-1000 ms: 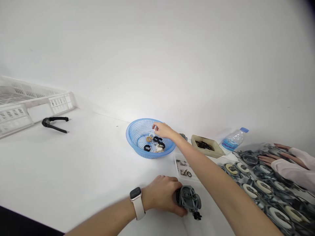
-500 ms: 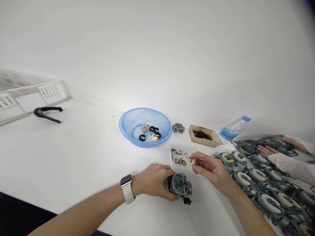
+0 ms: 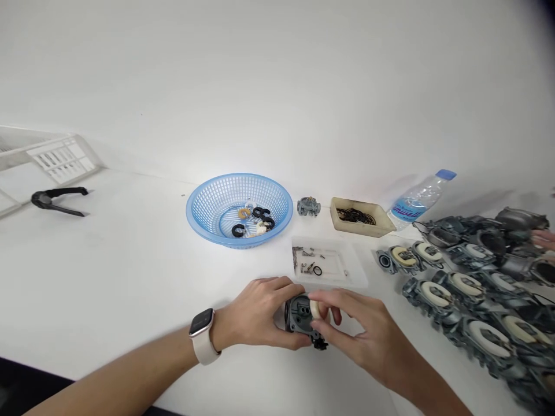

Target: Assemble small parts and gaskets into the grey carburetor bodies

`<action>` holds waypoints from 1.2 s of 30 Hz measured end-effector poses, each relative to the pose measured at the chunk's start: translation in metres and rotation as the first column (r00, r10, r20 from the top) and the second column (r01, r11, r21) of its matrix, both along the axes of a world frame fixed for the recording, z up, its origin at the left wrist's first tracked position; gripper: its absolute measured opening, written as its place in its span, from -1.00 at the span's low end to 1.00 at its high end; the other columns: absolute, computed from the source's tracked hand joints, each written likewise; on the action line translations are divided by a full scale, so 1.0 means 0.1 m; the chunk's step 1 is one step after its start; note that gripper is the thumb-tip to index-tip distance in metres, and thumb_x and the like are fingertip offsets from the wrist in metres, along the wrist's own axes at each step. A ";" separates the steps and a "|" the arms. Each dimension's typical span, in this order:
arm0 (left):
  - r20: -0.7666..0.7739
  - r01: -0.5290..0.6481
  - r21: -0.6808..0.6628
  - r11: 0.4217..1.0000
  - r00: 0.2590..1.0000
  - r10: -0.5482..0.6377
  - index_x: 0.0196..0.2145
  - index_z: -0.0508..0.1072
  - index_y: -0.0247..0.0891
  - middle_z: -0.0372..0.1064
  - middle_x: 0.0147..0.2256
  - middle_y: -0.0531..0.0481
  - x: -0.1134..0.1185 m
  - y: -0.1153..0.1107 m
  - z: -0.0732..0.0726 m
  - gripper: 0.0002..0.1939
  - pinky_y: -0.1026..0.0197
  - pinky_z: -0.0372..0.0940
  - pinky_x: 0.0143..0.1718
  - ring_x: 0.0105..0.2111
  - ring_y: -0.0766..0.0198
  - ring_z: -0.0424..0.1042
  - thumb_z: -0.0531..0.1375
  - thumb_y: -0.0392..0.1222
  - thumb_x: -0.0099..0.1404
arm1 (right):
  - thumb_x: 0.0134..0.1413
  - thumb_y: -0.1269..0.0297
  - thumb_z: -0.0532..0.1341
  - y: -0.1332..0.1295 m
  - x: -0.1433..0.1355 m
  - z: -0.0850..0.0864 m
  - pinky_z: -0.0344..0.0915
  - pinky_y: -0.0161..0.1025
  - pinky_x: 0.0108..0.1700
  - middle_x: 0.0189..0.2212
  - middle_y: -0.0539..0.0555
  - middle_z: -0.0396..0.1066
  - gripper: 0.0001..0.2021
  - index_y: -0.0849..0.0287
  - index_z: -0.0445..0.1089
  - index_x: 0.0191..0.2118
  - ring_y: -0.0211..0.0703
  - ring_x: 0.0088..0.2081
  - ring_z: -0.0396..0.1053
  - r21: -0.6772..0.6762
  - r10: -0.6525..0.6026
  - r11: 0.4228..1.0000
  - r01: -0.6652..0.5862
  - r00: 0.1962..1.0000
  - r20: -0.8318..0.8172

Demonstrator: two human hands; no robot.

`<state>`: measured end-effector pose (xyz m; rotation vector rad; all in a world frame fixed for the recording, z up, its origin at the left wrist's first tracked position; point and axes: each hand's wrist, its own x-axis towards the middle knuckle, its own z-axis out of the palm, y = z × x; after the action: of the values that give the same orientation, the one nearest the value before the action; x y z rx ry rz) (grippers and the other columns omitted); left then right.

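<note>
My left hand (image 3: 264, 312), with a watch on its wrist, is closed around a grey metal carburetor (image 3: 299, 313) whose open face points up. Between the thumb and fingers of my right hand (image 3: 353, 323) is a cream carburetor float (image 3: 315, 309), held at the right side of that open face; whether it touches the metal I cannot tell. Just beyond both hands lies a clear shallow tray (image 3: 355, 266) holding small metal parts and a black ring (image 3: 318, 270).
A blue basket (image 3: 202, 228) holds black, white and orange floats. Behind the tray are another carburetor (image 3: 308, 206), a box (image 3: 364, 230) of dark rings and a water bottle (image 3: 418, 199). Rows of carburetors (image 3: 485, 335) fill the right. Black pliers (image 3: 58, 201) lie left by a white crate (image 3: 65, 159). A co-worker's hand (image 3: 544, 238) shows far right.
My right hand has carried the float from the tray to the carburetor in my left hand. The view has shifted, and the co-worker's hands have mostly left it at the right.
</note>
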<state>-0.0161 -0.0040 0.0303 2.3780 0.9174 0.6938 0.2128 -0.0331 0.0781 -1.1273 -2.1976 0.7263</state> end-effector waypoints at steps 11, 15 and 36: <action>0.267 -0.113 0.086 0.990 0.960 0.086 0.10 0.44 -0.13 0.48 -0.11 -0.11 0.10 -0.12 0.00 -0.49 0.07 0.45 -0.14 -0.17 0.10 0.48 0.37 0.04 0.25 | 0.36 0.28 0.10 -0.06 -0.18 -0.03 0.52 -0.22 -0.26 -0.39 0.01 0.52 -0.75 0.01 0.47 0.03 -0.14 -0.36 0.50 0.003 -0.113 0.993 0.114 0.989 -0.096; 0.312 -0.161 0.106 0.981 0.942 0.121 0.02 0.49 -0.16 0.48 -0.14 -0.10 0.18 -0.14 -0.01 -0.59 0.11 0.45 -0.18 -0.21 0.13 0.48 0.38 -0.09 0.23 | 0.36 0.31 0.07 -0.07 -0.15 0.03 0.52 -0.18 -0.18 -0.32 0.04 0.52 -0.71 -0.04 0.47 0.05 -0.09 -0.29 0.51 -0.001 -0.101 0.995 0.102 0.991 -0.084; 0.309 -0.156 0.199 0.967 0.947 0.089 -0.07 0.50 -0.20 0.44 -0.14 -0.10 0.05 -0.13 -0.04 -0.67 0.10 0.41 -0.19 -0.22 0.14 0.45 0.34 -0.13 0.19 | 0.10 0.31 0.40 0.21 0.11 -0.11 0.45 -0.05 0.06 0.01 0.09 0.44 -0.71 0.01 0.47 -0.04 0.00 0.03 0.41 -0.053 0.108 0.993 -0.106 0.993 0.043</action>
<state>-0.0108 -0.0172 0.0263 2.3258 0.9011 1.2258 0.2234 -0.0125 0.0674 -1.0673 -2.3047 0.8132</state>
